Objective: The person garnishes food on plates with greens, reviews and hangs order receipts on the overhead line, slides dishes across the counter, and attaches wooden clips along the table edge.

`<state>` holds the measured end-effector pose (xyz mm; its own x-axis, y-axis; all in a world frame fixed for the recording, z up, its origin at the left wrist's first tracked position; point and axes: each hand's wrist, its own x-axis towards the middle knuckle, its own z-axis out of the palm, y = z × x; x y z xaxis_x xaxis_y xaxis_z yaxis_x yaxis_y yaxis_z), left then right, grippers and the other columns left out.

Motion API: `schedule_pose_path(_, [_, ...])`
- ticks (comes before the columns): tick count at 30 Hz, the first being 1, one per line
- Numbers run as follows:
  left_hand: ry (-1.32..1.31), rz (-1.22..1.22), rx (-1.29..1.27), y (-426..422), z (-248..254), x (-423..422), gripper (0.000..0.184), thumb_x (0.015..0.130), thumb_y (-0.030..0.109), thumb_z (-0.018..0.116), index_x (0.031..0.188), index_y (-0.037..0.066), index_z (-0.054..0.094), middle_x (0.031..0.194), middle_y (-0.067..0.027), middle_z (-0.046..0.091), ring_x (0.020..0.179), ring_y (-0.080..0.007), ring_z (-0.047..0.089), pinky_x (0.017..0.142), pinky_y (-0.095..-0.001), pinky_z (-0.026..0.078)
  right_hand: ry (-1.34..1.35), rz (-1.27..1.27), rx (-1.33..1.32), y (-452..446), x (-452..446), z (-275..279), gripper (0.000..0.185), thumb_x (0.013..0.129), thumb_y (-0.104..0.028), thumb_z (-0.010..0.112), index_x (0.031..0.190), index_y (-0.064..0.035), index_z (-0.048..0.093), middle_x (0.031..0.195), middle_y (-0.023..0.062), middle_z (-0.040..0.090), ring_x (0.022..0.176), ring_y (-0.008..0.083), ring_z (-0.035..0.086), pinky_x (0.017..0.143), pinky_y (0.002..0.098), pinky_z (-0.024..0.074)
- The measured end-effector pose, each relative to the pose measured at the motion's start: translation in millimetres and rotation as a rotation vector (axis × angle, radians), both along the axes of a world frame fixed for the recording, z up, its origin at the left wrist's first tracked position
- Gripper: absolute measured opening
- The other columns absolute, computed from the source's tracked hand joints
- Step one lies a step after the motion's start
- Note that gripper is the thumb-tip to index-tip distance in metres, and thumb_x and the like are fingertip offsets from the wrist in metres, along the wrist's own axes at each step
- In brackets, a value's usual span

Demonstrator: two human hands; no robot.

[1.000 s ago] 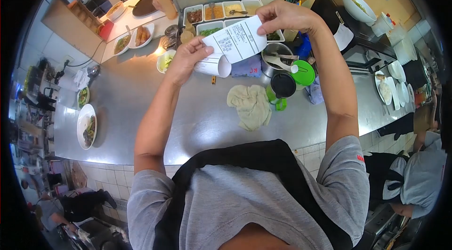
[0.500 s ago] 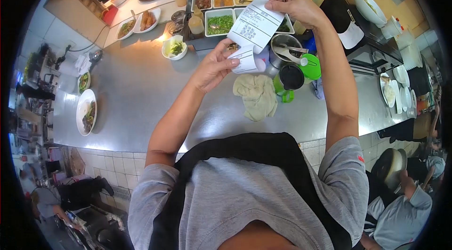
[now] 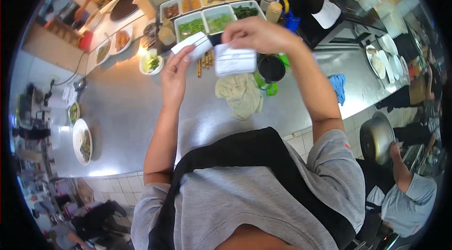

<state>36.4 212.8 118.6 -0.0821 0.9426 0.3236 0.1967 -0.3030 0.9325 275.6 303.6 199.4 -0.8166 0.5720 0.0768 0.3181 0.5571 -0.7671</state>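
Head view: your left hand (image 3: 173, 73) is narrow, thumb and fingers pinched on the near edge of a printed paper slip (image 3: 198, 45). The slip is raised above the steel counter (image 3: 127, 108), at the side of the food tubs (image 3: 176, 28) nearest you, its far corner near the tub of chopped greens. Your right hand (image 3: 249, 35) is blurred, fingers bent down and closed on the top of a second white paper (image 3: 235, 63); print on it too blurred to read. The two papers are apart, side by side, left one tilted. Brown sticks (image 3: 199, 67) lie between and behind them. Crumpled pale cloth (image 3: 240, 97) just below the second paper, on the counter; green mug (image 3: 261, 81) with dark top right beside the cloth. White bowl (image 3: 157, 70) with greens sits left of your left hand; oval white dish (image 3: 78, 140) with food, farther left. Blue cloth (image 3: 337, 89) on the counter right of your right forearm. Far right, a co-worker (image 3: 409, 203) has one hand at a large metal pot (image 3: 378, 139).
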Motion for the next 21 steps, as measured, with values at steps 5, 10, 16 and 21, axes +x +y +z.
schedule_pose_path(5, [-0.159, -0.224, 0.025, 7, 0, 53, 0.052, 0.082, -0.005, 0.058, 0.132, 0.003, 0.046, 0.119, -0.0061, 0.047, 0.109, -0.0138, 0.048, 0.092, -0.0246, 0.038, 0.068, -0.201, 0.018, -17, -12, -24, 0.018, 0.083, -0.015, 0.062, 0.098, -0.0059, 0.059, 0.082, 0.0048, 0.066, 0.071, 0.0124, 0.061, 0.065, 0.0280, 0.0479])
schedule_pose_path(10, [-0.070, -0.229, 0.045, 18, 7, 49, 0.055, 0.078, -0.010, 0.055, 0.131, 0.002, 0.047, 0.126, -0.0070, 0.043, 0.118, -0.0157, 0.044, 0.098, -0.0262, 0.034, 0.083, -0.885, 0.350, 80, 78, -70, 0.028, 0.087, -0.021, 0.056, 0.107, -0.0024, 0.060, 0.097, 0.0114, 0.066, 0.086, 0.0183, 0.064, 0.074, 0.0297, 0.0495])
schedule_pose_path(16, [0.056, -0.246, 0.078, 25, 4, 38, 0.044, 0.074, -0.008, 0.052, 0.113, 0.010, 0.063, 0.118, -0.0092, 0.054, 0.108, -0.0220, 0.051, 0.098, -0.0307, 0.035, 0.013, -1.226, -0.050, 185, 179, -173, 0.049, 0.083, -0.045, 0.058, 0.116, -0.0093, 0.058, 0.121, 0.0100, 0.056, 0.111, 0.0334, 0.050, 0.090, 0.0472, 0.0396])
schedule_pose_path(21, [0.116, -0.291, -0.022, 28, 6, 36, 0.040, 0.074, -0.007, 0.050, 0.107, 0.009, 0.066, 0.109, -0.0082, 0.061, 0.107, -0.0211, 0.051, 0.096, -0.0314, 0.037, 0.105, -1.252, -0.533, 197, 171, -168, 0.047, 0.082, -0.051, 0.057, 0.114, -0.0159, 0.058, 0.122, 0.0030, 0.050, 0.110, 0.0274, 0.043, 0.088, 0.0490, 0.0335])
